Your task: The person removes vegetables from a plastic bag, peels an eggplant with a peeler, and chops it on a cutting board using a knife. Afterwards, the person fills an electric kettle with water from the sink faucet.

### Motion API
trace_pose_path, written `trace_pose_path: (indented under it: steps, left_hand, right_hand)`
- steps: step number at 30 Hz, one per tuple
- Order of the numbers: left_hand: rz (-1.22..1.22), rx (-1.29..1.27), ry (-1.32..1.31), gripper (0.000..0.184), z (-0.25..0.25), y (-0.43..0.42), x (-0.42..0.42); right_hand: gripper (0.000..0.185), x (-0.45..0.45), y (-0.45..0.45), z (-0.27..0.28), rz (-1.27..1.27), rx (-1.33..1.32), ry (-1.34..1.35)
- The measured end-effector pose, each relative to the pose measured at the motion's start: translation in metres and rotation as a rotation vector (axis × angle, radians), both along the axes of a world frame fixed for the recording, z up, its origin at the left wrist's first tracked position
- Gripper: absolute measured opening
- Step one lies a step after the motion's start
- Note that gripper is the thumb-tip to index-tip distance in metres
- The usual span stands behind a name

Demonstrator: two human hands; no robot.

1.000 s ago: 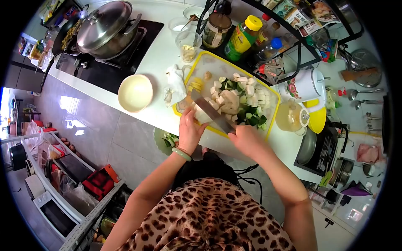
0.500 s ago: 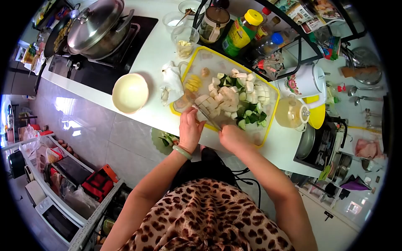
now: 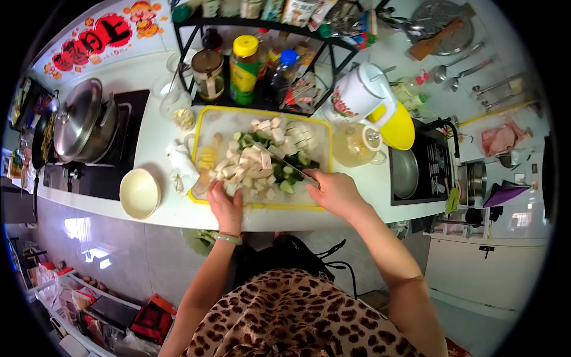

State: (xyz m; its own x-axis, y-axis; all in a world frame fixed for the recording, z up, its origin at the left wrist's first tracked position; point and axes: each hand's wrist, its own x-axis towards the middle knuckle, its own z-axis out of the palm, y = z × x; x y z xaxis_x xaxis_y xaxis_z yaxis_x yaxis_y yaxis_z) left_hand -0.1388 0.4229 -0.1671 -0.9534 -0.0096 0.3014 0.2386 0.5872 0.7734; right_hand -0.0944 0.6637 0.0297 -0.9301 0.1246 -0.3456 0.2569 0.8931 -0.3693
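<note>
My right hand grips the handle of a kitchen knife, its blade slanting up and left over the chopped food. Pale cut chunks cling to or lie against the blade and spread over the yellow-rimmed cutting board. My left hand rests at the board's near left edge, fingers apart, close to the pale chunks, holding nothing. Green-skinned pieces that look like cucumber lie beside the blade. Yellow slices sit at the board's left side.
Left of the board are a crumpled white cloth, a cream bowl and a lidded pot on the stove. Behind stands a black rack with a yellow-capped bottle. A glass teapot, white kettle and sink are to the right.
The knife has risen from the pale chunks at the near left and swung to the right, with pieces on its blade. My left hand has come off the chunks, fingers spreading. The view has shifted.
</note>
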Motion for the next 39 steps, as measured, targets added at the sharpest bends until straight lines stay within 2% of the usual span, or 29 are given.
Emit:
trace_pose_path:
  steps: [1, 4, 5, 6, 8, 10, 12, 15, 18, 22, 26, 30, 33, 39]
  left_hand:
    - [0.001, -0.015, 0.02, 0.056, -0.001, 0.0, 0.001]
    - [0.006, -0.064, 0.062, 0.055, -0.01, 0.003, 0.007]
    - [0.036, -0.011, 0.031, 0.056, -0.007, 0.01, 0.011]
    - [0.079, 0.033, -0.008, 0.056, -0.005, 0.013, 0.021]
    - [0.113, -0.065, 0.036, 0.054, -0.004, 0.014, 0.04]
    - [0.163, -0.086, -0.015, 0.051, 0.0, 0.017, 0.062]
    - [0.27, -0.031, -0.146, 0.046, 0.001, 0.022, 0.085]
    - [0.374, 0.17, -0.338, 0.04, -0.006, 0.031, 0.104]
    - [0.247, -0.048, -0.208, 0.038, 0.011, 0.046, 0.105]
    - [0.086, -0.057, -0.183, 0.037, 0.019, 0.063, 0.074]
    - [0.02, -0.024, -0.23, 0.03, 0.001, 0.063, 0.042]
    - [-0.13, 0.295, -0.367, 0.028, -0.005, 0.031, 0.048]
    - [-0.054, 0.37, -0.393, 0.027, 0.014, -0.005, 0.068]
    - [0.088, 0.625, -0.457, 0.018, 0.001, -0.087, 0.147]
  right_hand:
    - [0.045, 0.003, 0.012, -0.01, 0.023, 0.077, 0.002]
    - [0.048, 0.005, 0.045, -0.084, 0.027, 0.084, 0.364]
    - [0.05, 0.002, 0.048, -0.102, 0.003, 0.126, 0.305]
    - [0.05, 0.003, 0.058, -0.115, -0.002, 0.111, 0.381]
    - [0.05, 0.004, 0.059, -0.136, 0.007, 0.036, 0.517]
    - [0.05, 0.008, 0.067, -0.142, 0.031, 0.006, 0.515]
    - [0.045, 0.01, 0.078, -0.135, 0.033, -0.094, 0.392]
    - [0.037, 0.014, 0.097, -0.129, 0.064, -0.264, 0.399]
    - [0.032, 0.031, 0.117, -0.115, 0.119, -0.257, 0.396]
    - [0.024, 0.072, 0.138, -0.109, -0.005, -0.423, 0.275]
    - [0.021, 0.11, 0.151, -0.102, -0.098, -0.463, 0.216]
    - [0.021, 0.147, 0.163, -0.113, -0.145, -0.419, 0.325]
    - [0.021, 0.174, 0.161, -0.1, -0.227, -0.476, 0.287]
    - [0.021, 0.23, 0.13, -0.073, -0.416, -0.497, 0.106]
